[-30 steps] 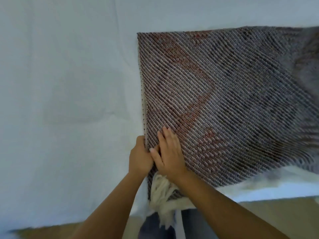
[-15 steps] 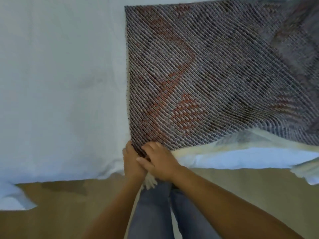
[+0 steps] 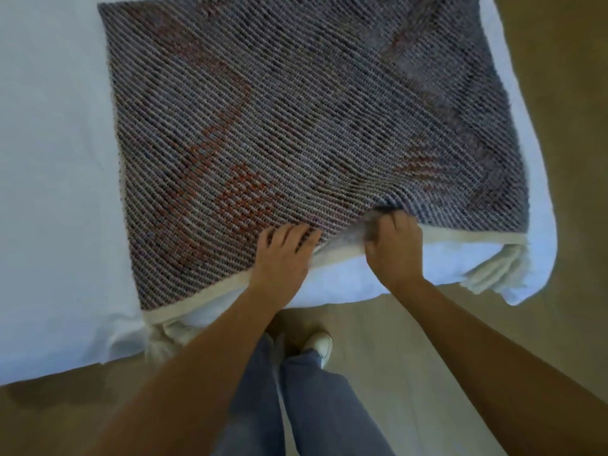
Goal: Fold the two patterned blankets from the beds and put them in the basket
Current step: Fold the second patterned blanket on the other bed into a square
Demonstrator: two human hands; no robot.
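A grey woven patterned blanket (image 3: 296, 120) with rust-red motifs and a cream border lies spread flat on the white bed (image 3: 56, 192), its near edge along the bed's front. My left hand (image 3: 283, 255) rests flat on the near edge, fingers spread. A little to the right, my right hand (image 3: 393, 245) pinches a bunch of the blanket's near edge, lifting a small fold. Cream fringe hangs at the near left corner and the near right corner. No basket or second blanket is in view.
The bed's white sheet runs left of the blanket and its right corner (image 3: 533, 258) overhangs the wooden floor (image 3: 411, 340). My legs in blue jeans (image 3: 296, 406) and white shoes stand against the bed's front edge.
Both hands were together at the blanket's near left corner. They have moved right along the near edge and parted; the right hand now pinches the edge. The view has tilted down.
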